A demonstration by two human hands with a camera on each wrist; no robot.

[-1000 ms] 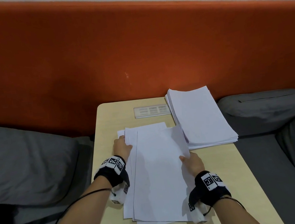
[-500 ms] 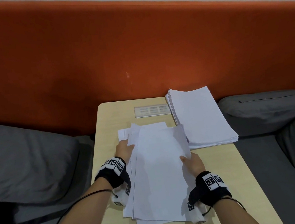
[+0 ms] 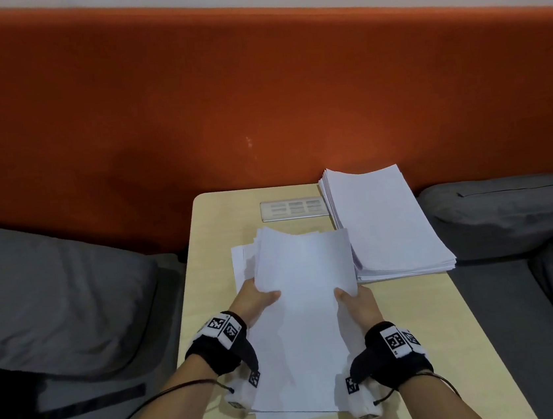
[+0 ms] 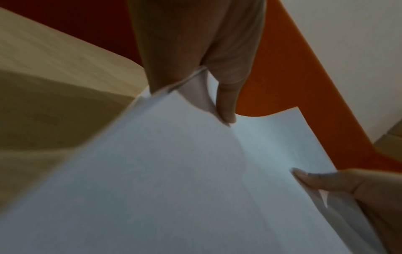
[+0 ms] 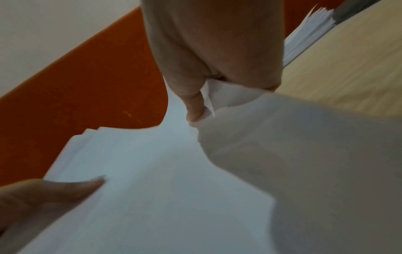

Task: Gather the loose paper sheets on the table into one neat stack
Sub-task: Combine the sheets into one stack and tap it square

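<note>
white loose sheets (image 3: pixel 306 312) pinched by both hands.

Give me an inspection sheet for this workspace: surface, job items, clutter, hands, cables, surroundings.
Surface: light wood table.
Job's things: loose sheets, edges uneven, far end raised; one sheet flat beneath.
Clutter: thick paper stack; inset panel.
Grippers: left hand and right hand pinch the bundle's sides.
Cables: black cable along left forearm.
Surroundings: orange backrest; grey cushions.
</note>
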